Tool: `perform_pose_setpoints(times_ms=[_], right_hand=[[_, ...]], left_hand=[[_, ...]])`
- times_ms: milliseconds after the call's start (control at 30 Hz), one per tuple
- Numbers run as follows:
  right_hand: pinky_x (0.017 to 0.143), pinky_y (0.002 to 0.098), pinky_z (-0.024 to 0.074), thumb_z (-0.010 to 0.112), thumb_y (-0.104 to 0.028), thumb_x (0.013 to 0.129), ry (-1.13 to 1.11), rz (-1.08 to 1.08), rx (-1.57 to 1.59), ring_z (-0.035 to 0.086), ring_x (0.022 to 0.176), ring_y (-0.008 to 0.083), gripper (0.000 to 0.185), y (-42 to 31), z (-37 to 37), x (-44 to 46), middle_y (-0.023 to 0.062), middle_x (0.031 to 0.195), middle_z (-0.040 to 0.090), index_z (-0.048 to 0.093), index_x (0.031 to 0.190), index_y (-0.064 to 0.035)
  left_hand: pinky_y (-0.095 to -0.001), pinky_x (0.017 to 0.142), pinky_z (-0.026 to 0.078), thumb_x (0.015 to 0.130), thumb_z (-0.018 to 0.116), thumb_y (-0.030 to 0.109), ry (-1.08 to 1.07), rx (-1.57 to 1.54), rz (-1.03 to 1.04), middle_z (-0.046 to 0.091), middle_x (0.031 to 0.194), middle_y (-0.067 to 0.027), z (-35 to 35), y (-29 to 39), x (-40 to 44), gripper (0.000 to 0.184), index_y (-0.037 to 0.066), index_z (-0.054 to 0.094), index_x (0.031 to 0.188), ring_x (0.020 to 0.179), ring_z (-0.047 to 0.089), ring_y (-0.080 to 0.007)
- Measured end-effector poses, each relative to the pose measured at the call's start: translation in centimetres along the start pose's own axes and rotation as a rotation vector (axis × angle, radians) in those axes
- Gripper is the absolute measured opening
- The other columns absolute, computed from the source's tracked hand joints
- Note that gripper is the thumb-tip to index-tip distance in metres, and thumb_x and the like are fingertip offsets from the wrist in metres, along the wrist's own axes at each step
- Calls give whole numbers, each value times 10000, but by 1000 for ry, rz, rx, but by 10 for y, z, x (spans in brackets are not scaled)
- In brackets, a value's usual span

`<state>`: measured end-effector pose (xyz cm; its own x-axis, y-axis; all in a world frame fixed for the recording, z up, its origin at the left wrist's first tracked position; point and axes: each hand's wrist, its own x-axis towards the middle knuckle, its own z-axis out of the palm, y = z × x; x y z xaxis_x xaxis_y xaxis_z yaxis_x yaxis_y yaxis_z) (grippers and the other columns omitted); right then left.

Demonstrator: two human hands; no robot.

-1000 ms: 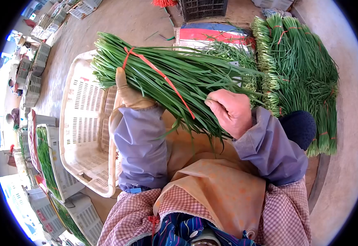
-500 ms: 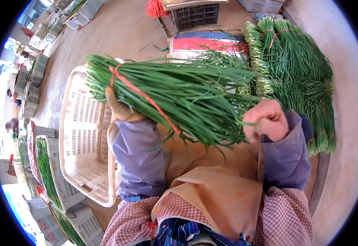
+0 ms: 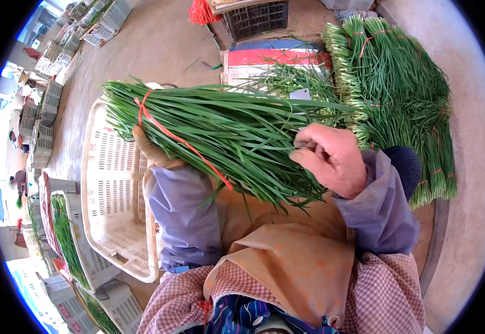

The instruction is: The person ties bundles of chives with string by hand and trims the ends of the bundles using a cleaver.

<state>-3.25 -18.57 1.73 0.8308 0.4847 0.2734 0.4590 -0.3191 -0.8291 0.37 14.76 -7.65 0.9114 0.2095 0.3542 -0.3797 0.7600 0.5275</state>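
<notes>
My gloved left hand (image 3: 154, 151) is closed around the lower stem end of a bunch of green garlic chives (image 3: 226, 125), holding it up across my lap. A red tie (image 3: 140, 114) circles the stems, and its long loose end trails down over the leaves. My bare right hand (image 3: 334, 161) is at the leaf-tip end of the bunch, thumb and forefinger pinched together on a thin chive leaf; its other fingers are curled. Below the bunch, a tan apron (image 3: 287, 256) covers my lap.
A white plastic basket (image 3: 90, 183) stands at my left. Tied chive bunches (image 3: 404, 83) are piled at the right by the wall. Loose chives (image 3: 287, 78) lie on a striped sack (image 3: 270, 57) ahead, and a black crate (image 3: 256, 21) stands beyond. More chive-filled crates (image 3: 84, 245) line the far left.
My right hand has moved left and turned, from beyond the leaf tips to among them. The bunch has shifted slightly left, still in my left hand. A pale tag-like piece now shows behind the leaves.
</notes>
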Motion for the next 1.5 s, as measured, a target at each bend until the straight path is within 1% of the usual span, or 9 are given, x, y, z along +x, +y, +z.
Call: perform_pose_setpoints(times_ms=[100, 267, 433, 667, 933, 967, 1100, 1200, 1500], right_hand=[[512, 312, 405, 658, -75, 899, 95, -243, -172, 536, 562, 143, 110, 19, 20, 7, 64, 637, 521, 595, 843, -4], [506, 216, 361, 526, -89, 987, 368, 81, 371, 454, 555, 39, 197, 7, 1, 1, -12, 666, 562, 595, 812, -28], [514, 226, 388, 561, -85, 966, 519, 218, 204, 486, 583, 50, 148, 11, -6, -3, 0, 680, 579, 608, 845, -15], [551, 362, 493, 707, -84, 835, -16, -191, -113, 617, 625, 282, 82, 2, 46, -13, 102, 747, 623, 654, 896, -66], [485, 406, 454, 733, -223, 854, -11, 13, -29, 577, 555, 348, 241, 11, 98, 2, 138, 648, 590, 614, 757, -37], [462, 301, 424, 677, -261, 929, -110, 41, -71, 541, 468, 174, 270, 16, 102, 4, 100, 620, 606, 676, 877, 4], [388, 240, 340, 579, -392, 993, -280, 814, 653, 460, 394, 90, 421, 11, 118, 22, 63, 600, 605, 681, 888, 2], [367, 249, 310, 595, -348, 987, -197, 903, 954, 423, 367, 89, 357, 20, 137, 22, 60, 598, 597, 674, 925, -5], [438, 214, 366, 533, -117, 993, -106, 415, 730, 481, 485, 58, 202, -2, 86, -4, 58, 661, 623, 659, 904, 14]], left_hand=[[-583, 995, 494, 840, 646, 572, -9, 10, -20, 582, 1313, -218, 5, -1, 3, 786, 41, 486, 1396, 1173, 591, -393], [-568, 1004, 487, 837, 665, 552, 123, -60, -21, 600, 1297, -203, 17, -4, -6, 745, 46, 524, 1367, 1161, 598, -376], [-539, 1013, 484, 842, 683, 510, 271, -79, 12, 614, 1292, -153, 28, -11, -5, 678, 85, 546, 1353, 1165, 592, -352], [-531, 984, 510, 914, 623, 435, 472, -89, -60, 641, 1264, -126, 32, -13, -2, 525, 101, 586, 1318, 1128, 618, -334], [-549, 982, 505, 905, 642, 431, 592, -107, -89, 647, 1265, -104, 48, -14, -2, 496, 125, 609, 1295, 1137, 612, -330], [-552, 977, 505, 893, 650, 446, 594, -109, -90, 652, 1261, -91, 49, -14, -2, 502, 139, 616, 1288, 1129, 615, -325], [-567, 973, 499, 875, 660, 471, 590, -152, -128, 654, 1257, -89, 49, -13, -3, 529, 139, 619, 1284, 1123, 617, -325], [-567, 977, 496, 875, 661, 469, 529, -167, -112, 652, 1261, -89, 42, -12, -2, 528, 141, 617, 1287, 1127, 614, -325], [-528, 935, 535, 892, 680, 382, 458, -227, -28, 681, 1176, -118, 43, -8, -2, 445, 71, 643, 1208, 1054, 653, -325]])
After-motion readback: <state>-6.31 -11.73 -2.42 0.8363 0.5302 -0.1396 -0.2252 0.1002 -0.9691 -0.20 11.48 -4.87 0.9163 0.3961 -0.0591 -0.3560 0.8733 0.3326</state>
